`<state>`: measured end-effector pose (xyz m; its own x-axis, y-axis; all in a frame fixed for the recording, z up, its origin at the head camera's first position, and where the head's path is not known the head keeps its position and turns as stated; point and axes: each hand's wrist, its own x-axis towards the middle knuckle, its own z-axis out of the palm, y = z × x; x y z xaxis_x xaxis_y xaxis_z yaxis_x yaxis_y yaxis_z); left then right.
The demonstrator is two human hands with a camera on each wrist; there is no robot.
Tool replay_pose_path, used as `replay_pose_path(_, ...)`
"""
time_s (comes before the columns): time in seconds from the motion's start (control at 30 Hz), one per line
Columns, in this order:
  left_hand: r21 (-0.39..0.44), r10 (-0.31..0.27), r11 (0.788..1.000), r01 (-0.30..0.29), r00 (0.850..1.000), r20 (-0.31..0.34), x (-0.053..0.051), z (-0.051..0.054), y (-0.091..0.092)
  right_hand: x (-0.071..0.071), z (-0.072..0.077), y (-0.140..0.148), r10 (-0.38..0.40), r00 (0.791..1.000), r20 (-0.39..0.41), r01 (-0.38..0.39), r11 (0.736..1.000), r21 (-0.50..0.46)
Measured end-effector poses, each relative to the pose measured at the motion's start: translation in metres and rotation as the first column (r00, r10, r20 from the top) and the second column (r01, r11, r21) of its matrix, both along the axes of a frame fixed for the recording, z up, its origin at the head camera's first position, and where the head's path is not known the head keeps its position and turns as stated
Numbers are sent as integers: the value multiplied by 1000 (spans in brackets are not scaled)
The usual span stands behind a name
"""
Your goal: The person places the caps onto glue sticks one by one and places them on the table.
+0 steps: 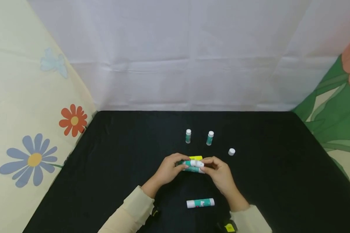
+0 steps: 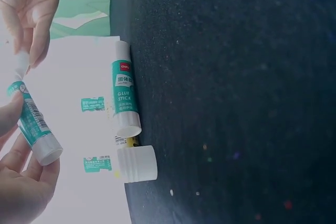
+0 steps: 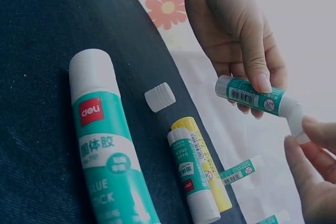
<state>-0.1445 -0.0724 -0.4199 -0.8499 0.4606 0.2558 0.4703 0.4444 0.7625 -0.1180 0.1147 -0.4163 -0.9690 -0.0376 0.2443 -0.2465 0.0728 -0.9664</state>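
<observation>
While the left hand (image 1: 169, 168) holds a slim glue stick (image 3: 244, 94) by its green-labelled barrel, thumb and fingers curled round it, the right hand (image 1: 220, 173) pinches the white end piece (image 3: 295, 121) between thumb and fingertips. Held stick raised just above the middle of the black table (image 1: 128, 145), white end toward the right. End piece leans out of line with the barrel; cap or bare glue, cannot tell.

Below it, a lying glue stick (image 3: 194, 174), yellow tube (image 1: 196, 158) along its far side. Near side: a large glue stick (image 1: 200, 203) on its side. Far side: two small sticks upright, a left one (image 1: 188, 137) and a right one (image 1: 210, 139). Loose white cap (image 1: 231, 151) off to the right; a ribbed cap (image 3: 160, 97) by the lying pair, at their left.

Handling, my guess: held stick light and stiff, hard plastic by its sheen, smooth enough to twist in dry fingers. Best grip at mid-label, clear of the joint. End piece offers little to hold; a light pinch at its sides, force along the barrel's line, seems safer than pressing sideways. If paste, soft and apt to smear. Round bodies on the cloth could roll if nudged.
</observation>
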Motion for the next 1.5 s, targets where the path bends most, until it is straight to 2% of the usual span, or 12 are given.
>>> replay_pose_path(0.1, -18, -19, 1000, 18, 1000, -16, 0, 1, 0, 0, -2, 0, -10, 1000, -14, 10, 1000, 12)
replay_pose_path(0.3, -77, -13, 997, 8, 998, -68, 1, 5, -1, 0, -1, 0, -3, 999, -38, 5, 998, 55)
replay_pose_path(0.77, -151, -16, 989, 0, 994, -105, 10, 3, 5, 7, -4, -1, -65, 998, 23, 61, 988, 145)
replay_pose_path(0.93, -164, -28, 986, 8, 993, -118, 11, -1, 7, 8, -7, -2, -68, 997, 46, 60, 985, 164)
replay_pose_path(1.17, -171, -33, 985, 4, 985, -169, 6, 6, 9, 0, -5, -1, -51, 999, 18, 47, 980, 193)
replay_pose_path(1.33, -167, -40, 986, 11, 984, -171, 10, 5, 11, 4, -5, 1, -53, 998, 35, 44, 975, 218)
replay_pose_path(1.5, -171, -32, 985, 3, 985, -167, 15, -2, 15, 9, -8, 3, -52, 995, 86, 31, 973, 228)
